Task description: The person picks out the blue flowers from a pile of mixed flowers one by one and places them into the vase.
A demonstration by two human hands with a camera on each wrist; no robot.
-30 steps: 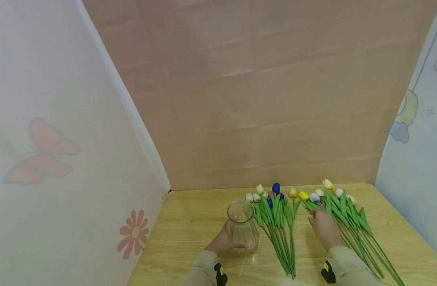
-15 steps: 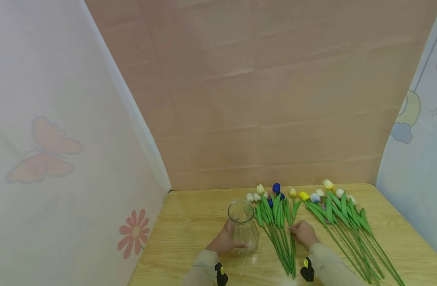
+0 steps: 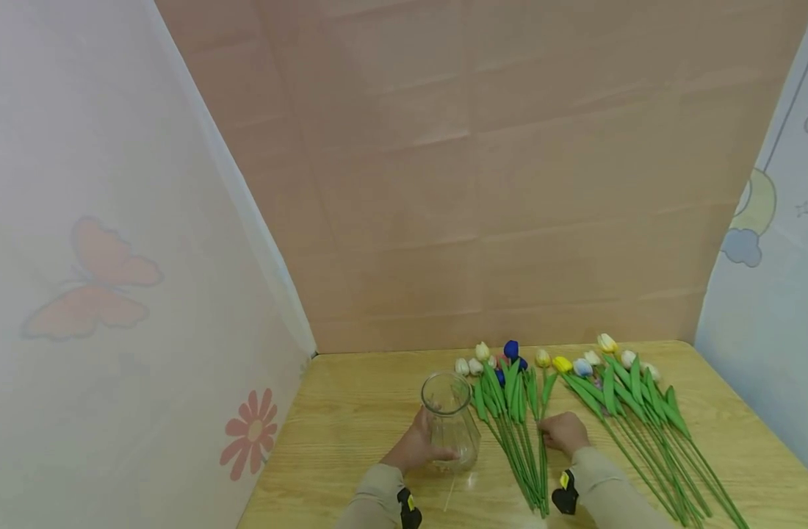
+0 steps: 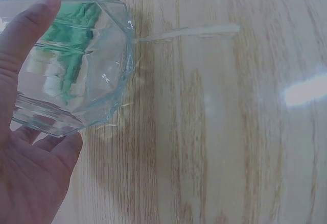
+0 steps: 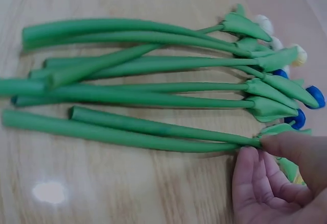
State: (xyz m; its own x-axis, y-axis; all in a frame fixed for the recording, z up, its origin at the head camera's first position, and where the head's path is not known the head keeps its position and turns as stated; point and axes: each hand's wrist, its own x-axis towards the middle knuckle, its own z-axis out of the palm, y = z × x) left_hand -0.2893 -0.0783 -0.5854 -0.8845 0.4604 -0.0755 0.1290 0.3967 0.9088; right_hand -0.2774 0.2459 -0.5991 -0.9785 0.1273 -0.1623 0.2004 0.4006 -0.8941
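My left hand (image 3: pixel 410 444) grips a clear glass vase (image 3: pixel 455 433) low on its body, thumb on the near side and fingers round the other. In the left wrist view the faceted glass (image 4: pixel 110 66) stands close over the table. My right hand (image 3: pixel 564 432) is at the right edge of the left bunch of artificial tulips (image 3: pixel 519 433). Seen from the right wrist, thumb and fingertips pinch a green tulip stem (image 5: pixel 204 146) just below its leaves, where a second stem (image 5: pixel 153 128) runs in alongside. A pale yellow tulip head (image 3: pixel 543 358) lies above that hand.
A second bunch of tulips (image 3: pixel 648 419), with white, yellow and light blue heads, fans out on the right of the wooden table (image 3: pixel 351 397). White and dark blue heads (image 3: pixel 511 349) top the left bunch. A brown sheet (image 3: pixel 404 220) hangs behind.
My right hand has moved left from the yellow and light blue heads of the right bunch to a stem of the left bunch. My left hand and the vase have stayed put.
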